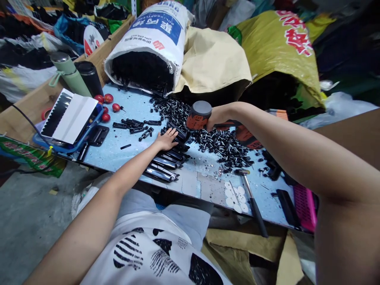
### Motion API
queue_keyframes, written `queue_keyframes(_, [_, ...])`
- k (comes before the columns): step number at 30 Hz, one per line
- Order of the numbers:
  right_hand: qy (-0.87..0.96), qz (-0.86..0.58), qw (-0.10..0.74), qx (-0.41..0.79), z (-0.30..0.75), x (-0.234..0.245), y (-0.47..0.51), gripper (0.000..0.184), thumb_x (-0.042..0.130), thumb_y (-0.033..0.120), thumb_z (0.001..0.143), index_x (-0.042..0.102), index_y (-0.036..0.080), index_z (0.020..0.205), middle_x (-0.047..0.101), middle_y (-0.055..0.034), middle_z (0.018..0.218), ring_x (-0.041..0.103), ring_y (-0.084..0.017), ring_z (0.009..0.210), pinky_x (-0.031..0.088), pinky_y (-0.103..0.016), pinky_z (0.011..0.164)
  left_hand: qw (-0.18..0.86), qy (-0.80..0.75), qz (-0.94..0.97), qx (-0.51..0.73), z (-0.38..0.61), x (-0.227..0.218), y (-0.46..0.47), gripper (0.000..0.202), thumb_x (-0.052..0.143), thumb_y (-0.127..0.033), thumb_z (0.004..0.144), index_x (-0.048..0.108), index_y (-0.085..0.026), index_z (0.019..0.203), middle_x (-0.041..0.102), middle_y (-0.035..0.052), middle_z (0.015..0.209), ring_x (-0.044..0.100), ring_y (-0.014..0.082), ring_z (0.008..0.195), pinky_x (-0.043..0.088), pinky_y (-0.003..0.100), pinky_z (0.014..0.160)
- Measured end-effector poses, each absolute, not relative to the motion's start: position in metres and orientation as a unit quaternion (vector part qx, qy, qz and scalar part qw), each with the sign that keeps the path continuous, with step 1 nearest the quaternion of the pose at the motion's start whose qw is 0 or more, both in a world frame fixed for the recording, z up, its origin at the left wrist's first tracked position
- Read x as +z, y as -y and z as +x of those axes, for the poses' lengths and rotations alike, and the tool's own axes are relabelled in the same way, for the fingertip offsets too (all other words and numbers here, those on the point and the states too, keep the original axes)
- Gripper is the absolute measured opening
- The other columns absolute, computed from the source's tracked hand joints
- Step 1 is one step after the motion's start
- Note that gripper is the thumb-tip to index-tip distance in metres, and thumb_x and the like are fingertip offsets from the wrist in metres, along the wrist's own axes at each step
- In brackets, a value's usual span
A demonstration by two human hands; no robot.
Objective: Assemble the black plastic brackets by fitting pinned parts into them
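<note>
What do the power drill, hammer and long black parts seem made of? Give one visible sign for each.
Power drill: probably moulded plastic; smooth-looking orange casing. Hammer: likely metal shaft, silvery shine; dull black grip, rubber or plastic. Long black parts: glossy, bright reflections; perhaps plastic, possibly coated metal.

Along the left edge of the workbench (pixel 103 156), a green bottle (pixel 72 76) is standing with a black tumbler (pixel 90 79) right beside it, and a few red fruits (pixel 116 107) are sitting nearby. Over by the near left corner, a blue tray (pixel 63 148) is carrying a jumble of stuff, with a white card (pixel 73 120) lying on top. Three big sacks are hogging the far edge, mouths gaping inward: a white sack (pixel 148 41) with blue print, a tan sack (pixel 215 59), a shiny yellow sack (pixel 276 51). A hammer (pixel 252 202) is poking its handle past the near edge, some white discs (pixel 228 193) are lying beside it, and a pink basket (pixel 305 208) is sitting towards the near right corner.
</note>
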State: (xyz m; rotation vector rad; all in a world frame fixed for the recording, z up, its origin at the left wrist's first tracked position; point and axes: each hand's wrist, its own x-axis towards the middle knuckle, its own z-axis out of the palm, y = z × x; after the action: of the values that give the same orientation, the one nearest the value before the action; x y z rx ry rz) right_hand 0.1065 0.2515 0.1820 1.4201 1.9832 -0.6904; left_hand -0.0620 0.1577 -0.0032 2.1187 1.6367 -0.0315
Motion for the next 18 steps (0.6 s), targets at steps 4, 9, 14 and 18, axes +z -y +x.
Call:
queue_keyframes(4, [-0.736, 0.534, 0.347, -0.23, 0.101, 0.1861, -0.2481, 0.023, 0.062, 0.018, 0.079, 0.059, 0.001, 0.094, 0.053, -0.004, 0.06, 0.053, -0.014, 0.056, 0.043, -0.028, 0.058, 0.231, -0.596, 0.769, -0.012, -0.0619, -0.0036, -0.1576, 0.065, 0.026, -0.051, 0.092, 0.01, -0.025, 0.149, -0.002, -0.0013, 0.156, -0.004, 0.0221, 0.144, 0.013, 0.064, 0.109])
queue_keyframes(9, [-0.743, 0.53, 0.349, -0.212, 0.0996, 0.1851, -0.2481, 0.022, 0.062, 0.017, 0.078, 0.06, 0.0, 0.093, 0.049, -0.0008, 0.054, 0.05, -0.011, 0.052, 0.04, -0.027, 0.056, 0.231, -0.594, 0.771, -0.006, -0.0619, -0.0044, -0.1578, 0.065, 0.026, -0.051, 0.092, 0.009, -0.025, 0.149, -0.002, -0.0008, 0.156, -0.004, 0.0222, 0.144, 0.013, 0.064, 0.109])
queue_keyframes(14, [-0.738, 0.546, 0.325, -0.228, 0.102, 0.1829, -0.2465, 0.025, 0.061, 0.014, 0.078, 0.058, 0.001, 0.1, 0.049, 0.001, 0.055, 0.049, -0.009, 0.05, 0.039, -0.025, 0.056, 0.231, -0.595, 0.769, -0.009, -0.0621, -0.0067, -0.1589, 0.065, 0.026, -0.051, 0.092, 0.009, -0.025, 0.149, -0.003, -0.0005, 0.156, -0.004, 0.0223, 0.144, 0.013, 0.064, 0.108])
queue_keyframes(18, [-0.744, 0.546, 0.311, -0.227, 0.1032, 0.1842, -0.2439, 0.019, 0.064, 0.013, 0.076, 0.061, 0.006, 0.093, 0.051, 0.0005, 0.055, 0.05, -0.01, 0.05, 0.041, -0.025, 0.055, 0.228, -0.596, 0.77, -0.005, -0.0622, -0.008, -0.1591, 0.065, 0.028, -0.051, 0.092, 0.01, -0.026, 0.149, -0.002, -0.0001, 0.156, -0.004, 0.0235, 0.144, 0.014, 0.064, 0.109])
